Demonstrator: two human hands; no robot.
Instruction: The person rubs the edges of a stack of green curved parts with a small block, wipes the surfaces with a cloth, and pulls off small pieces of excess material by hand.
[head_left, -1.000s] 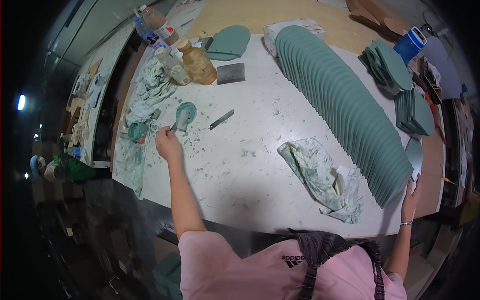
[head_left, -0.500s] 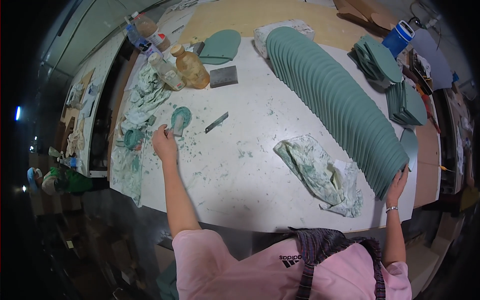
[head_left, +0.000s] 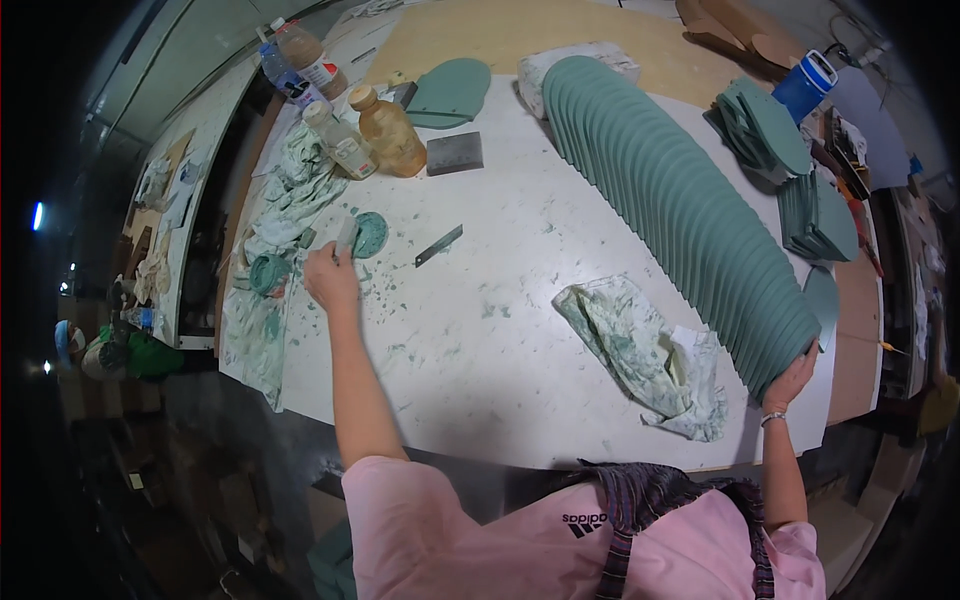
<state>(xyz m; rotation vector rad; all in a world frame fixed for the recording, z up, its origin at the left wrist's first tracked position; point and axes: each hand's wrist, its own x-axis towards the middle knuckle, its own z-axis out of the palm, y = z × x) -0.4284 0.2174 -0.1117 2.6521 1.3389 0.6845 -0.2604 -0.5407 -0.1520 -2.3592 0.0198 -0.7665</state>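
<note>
We've got our right hand (head_left: 792,380) pressed flat against the near end of the long row of green plates (head_left: 680,215) while our left hand (head_left: 330,278) pinches a small pale scraper (head_left: 346,236) beside the green-smeared lid (head_left: 370,234), so we'd brace that row steady and lift the tool cleanly.

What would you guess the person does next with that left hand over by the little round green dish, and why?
Probably the left hand lifts the small pale tool off the round green dish and carries it toward the long row of green sheets. The fingers already close round the tool at the dish, and the right hand rests on the row's near end, as if steadying it.
</note>
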